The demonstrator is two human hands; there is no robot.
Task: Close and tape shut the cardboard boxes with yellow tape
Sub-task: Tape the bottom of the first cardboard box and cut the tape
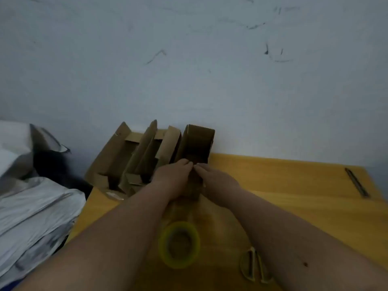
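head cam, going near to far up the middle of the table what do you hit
yellow tape roll → left hand and right hand meeting at the near end of the open cardboard box → that box's far end → wall

Wall ahead of me: pale grey-white, scuffed with dark marks. My table is yellow-orange wood, pushed against it. Left of the table: crumpled grey-white sheeting piled up. Light dim, flat, slightly blurred.
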